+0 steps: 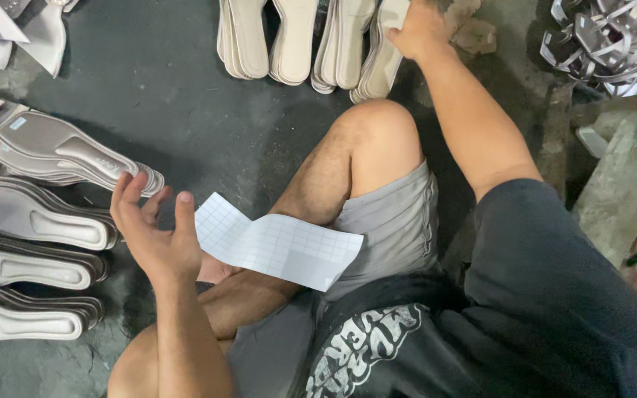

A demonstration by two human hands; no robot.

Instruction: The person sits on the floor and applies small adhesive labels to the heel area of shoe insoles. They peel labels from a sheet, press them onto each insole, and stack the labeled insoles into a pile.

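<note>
Four insole stacks (35, 243) sorted left of gridded paper (278, 247); left hand (152, 232) open, empty; right hand (418, 29) gripping insole from far row (311, 44), more remain.

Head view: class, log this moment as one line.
left hand open above knee | right hand on beige insole stack | gridded paper on leg

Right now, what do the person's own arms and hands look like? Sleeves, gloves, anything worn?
Both hands are bare: no gloves, rings, watch or bands visible on the left hand or right hand. Both forearms are uncovered. The right upper arm is covered by a loose dark short sleeve; no sleeve shows on the left arm.
</note>
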